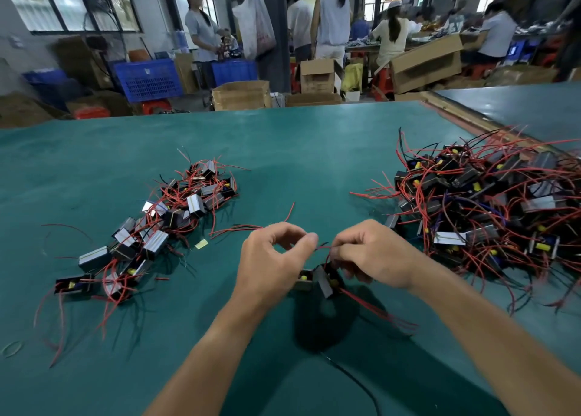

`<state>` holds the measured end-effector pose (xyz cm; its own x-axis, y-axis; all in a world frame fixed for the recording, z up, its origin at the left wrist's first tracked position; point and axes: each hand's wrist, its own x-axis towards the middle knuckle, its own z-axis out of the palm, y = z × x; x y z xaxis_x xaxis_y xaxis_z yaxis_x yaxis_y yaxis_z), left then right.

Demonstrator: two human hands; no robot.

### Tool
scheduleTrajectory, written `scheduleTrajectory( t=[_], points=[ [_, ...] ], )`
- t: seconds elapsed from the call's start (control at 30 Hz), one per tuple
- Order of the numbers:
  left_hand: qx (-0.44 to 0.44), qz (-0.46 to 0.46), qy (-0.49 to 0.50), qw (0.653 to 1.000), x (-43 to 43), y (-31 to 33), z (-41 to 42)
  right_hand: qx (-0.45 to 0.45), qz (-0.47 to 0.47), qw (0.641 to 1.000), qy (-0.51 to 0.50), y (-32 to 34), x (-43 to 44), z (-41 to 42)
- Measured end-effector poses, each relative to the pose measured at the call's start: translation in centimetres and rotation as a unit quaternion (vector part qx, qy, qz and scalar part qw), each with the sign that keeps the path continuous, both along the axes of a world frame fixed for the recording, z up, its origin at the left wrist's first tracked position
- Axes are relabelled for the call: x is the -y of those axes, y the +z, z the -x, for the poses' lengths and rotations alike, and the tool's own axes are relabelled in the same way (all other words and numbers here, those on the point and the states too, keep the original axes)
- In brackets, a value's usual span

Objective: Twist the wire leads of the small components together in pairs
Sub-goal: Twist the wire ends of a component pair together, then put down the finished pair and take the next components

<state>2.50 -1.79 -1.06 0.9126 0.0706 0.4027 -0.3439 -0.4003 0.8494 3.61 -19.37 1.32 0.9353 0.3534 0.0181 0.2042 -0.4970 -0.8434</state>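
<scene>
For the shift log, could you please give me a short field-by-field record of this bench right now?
surface: green table
left hand: pinches red leads
right hand: pinches the same leads
components in work: two, held between the hands
left pile: smaller, components with red wires
right pile: larger, tangled

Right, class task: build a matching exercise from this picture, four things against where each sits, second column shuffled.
1 larger pile of components
2 smaller pile of components
3 two components
4 blue crates

a beyond the far edge of the table
b between left hand and right hand
c on the table, right side
d on the table, left side

Pairs: 1-c; 2-d; 3-b; 4-a
</scene>
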Motion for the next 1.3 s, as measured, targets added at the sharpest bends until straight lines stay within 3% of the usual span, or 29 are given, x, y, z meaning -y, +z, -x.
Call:
scheduleTrajectory(
  t=[0.1, 0.2, 0.3, 0.37, 0.63, 0.9, 1.03, 1.17, 1.3],
  points=[
    [-0.002, 0.074, 0.075, 0.994, -0.7, 0.2, -0.5, 0.139, -0.159, 0.968, -0.139, 0.8, 0.2, -0.2],
    [-0.045, 0.121, 0.099, 0.987, -1.0, 0.1, -1.0, 0.289, -0.302, 0.859, -0.295, 2.8, 2.8, -0.5],
    [-0.069, 0.103, 0.092, 0.988, -0.7, -0.3, -1.1, 0.297, -0.378, 0.783, -0.395, 4.1, 5.1, -0.9],
    [-0.066, 0.071, 0.081, 0.992, -0.6, -0.5, -1.0, 0.239, -0.418, 0.77, -0.419, 4.1, 5.2, -1.1],
    [-0.084, -0.005, 0.073, 0.994, -1.1, -1.3, -1.4, 0.174, -0.235, 0.882, -0.369, 2.5, 3.4, -0.4],
    [-0.115, -0.023, 0.083, 0.99, -1.0, -1.1, -1.4, 0.19, -0.146, 0.871, -0.429, 3.0, 5.0, -1.0],
    [-0.125, 0.021, 0.134, 0.983, -1.4, -0.9, -1.8, 0.261, -0.082, 0.912, -0.306, 1.8, 3.9, -0.8],
    [-0.116, 0.054, 0.189, 0.974, -2.3, -0.7, -2.1, 0.2, 0.046, 0.968, -0.142, -0.4, 2.2, -0.9],
    [-0.106, 0.019, 0.208, 0.972, -3.9, 0.7, -1.9, 0.151, 0.104, 0.979, -0.086, -1.6, 1.5, -0.7]
  ],
)
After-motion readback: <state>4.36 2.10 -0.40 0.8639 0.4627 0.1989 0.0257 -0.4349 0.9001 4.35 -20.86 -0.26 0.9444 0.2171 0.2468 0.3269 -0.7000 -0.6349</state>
